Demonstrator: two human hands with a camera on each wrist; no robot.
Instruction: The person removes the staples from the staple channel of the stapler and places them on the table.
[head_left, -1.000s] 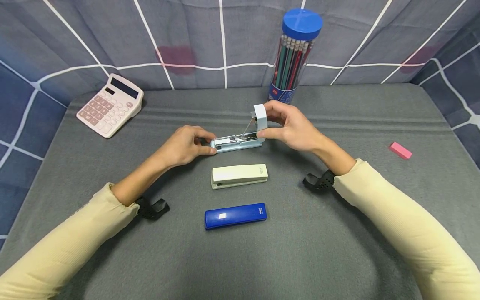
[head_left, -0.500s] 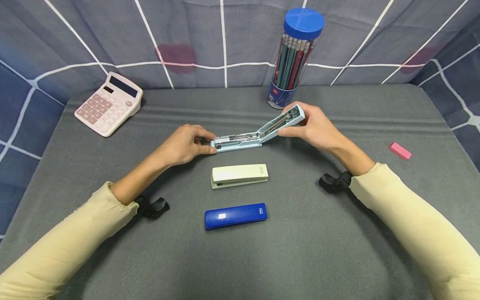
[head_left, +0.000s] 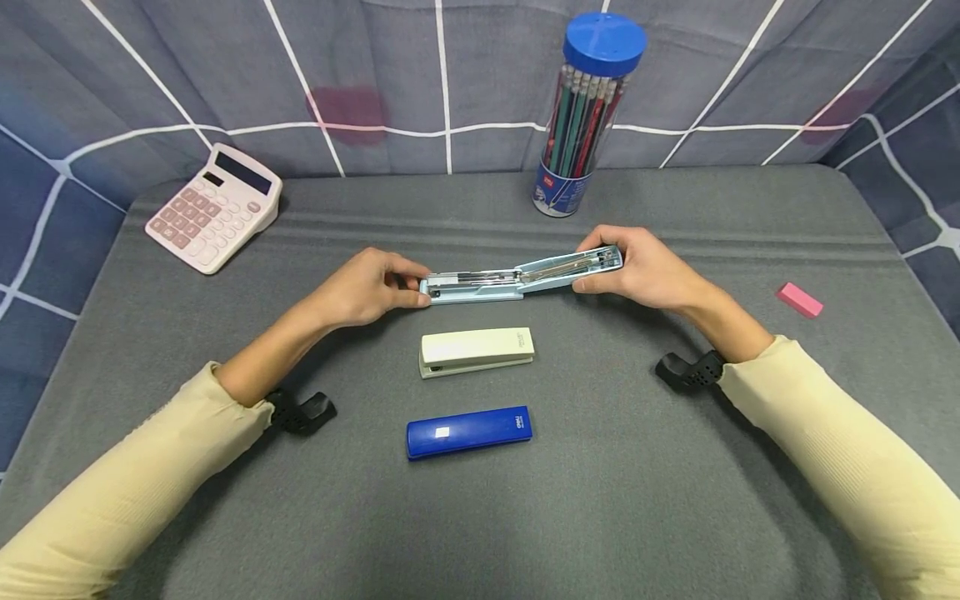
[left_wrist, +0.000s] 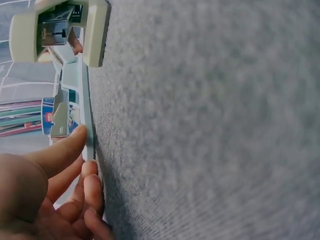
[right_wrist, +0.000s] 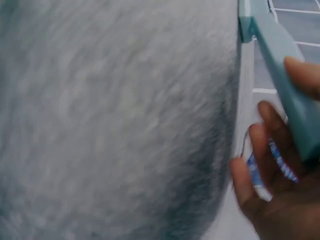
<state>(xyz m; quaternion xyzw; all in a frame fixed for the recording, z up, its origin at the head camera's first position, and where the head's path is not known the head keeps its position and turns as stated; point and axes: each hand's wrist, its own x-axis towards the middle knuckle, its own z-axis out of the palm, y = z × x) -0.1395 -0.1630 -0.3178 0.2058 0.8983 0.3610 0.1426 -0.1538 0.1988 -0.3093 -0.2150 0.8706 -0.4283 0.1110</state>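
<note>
A light blue stapler (head_left: 480, 292) lies spread out on the grey surface, its cover swung far back to the right so the metal staple channel shows. My left hand (head_left: 366, 287) pinches the left end of its base; in the left wrist view the thumb (left_wrist: 70, 145) presses on that end. Gripping the raised cover (head_left: 573, 268) near its far end is my right hand (head_left: 648, 268), with the cover slightly tilted up off the surface. Nearer to me lie a cream stapler (head_left: 477, 351) and, in front of that, a blue stapler (head_left: 469, 432), both with covers down.
A pink calculator (head_left: 213, 208) stands at the back left. Behind the right hand rises a clear tube of pencils (head_left: 581, 125) with a blue lid. A pink eraser (head_left: 799, 300) lies at the right. A checked grey cloth (head_left: 390, 67) hangs along the back.
The right hand has swung the light blue stapler's cover from upright over to the right and down, nearly flat. The left hand has stayed at the base.
</note>
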